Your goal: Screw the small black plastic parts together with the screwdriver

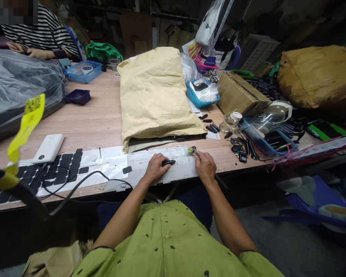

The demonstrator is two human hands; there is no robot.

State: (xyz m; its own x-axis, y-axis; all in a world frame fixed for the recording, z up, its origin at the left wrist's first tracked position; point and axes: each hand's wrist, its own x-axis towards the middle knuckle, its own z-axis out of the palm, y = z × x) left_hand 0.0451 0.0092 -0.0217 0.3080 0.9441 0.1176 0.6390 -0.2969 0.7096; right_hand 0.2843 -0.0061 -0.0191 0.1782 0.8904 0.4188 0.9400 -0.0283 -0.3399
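Observation:
My left hand (156,167) is closed on a small black elongated piece (169,162), pressed low over a pale board (178,171) at the table's front edge. The piece points to the right; its exact kind is too small to tell. In my right hand (205,166) is a small hammer (193,150), fingers wrapped round its dark handle. Its yellow-green-tipped head is tilted up to the left, above the board and apart from the black piece. Clear plastic film (175,151) lies along the board's back side.
A large tan paper sack (158,96) stands directly behind my hands. Rightward are loose black pieces (212,128), a blue basket (276,146) and a cardboard box (236,92). At left lie a white power bank (49,148) and cable (83,179). A co-worker in a striped sleeve (49,32) sits across.

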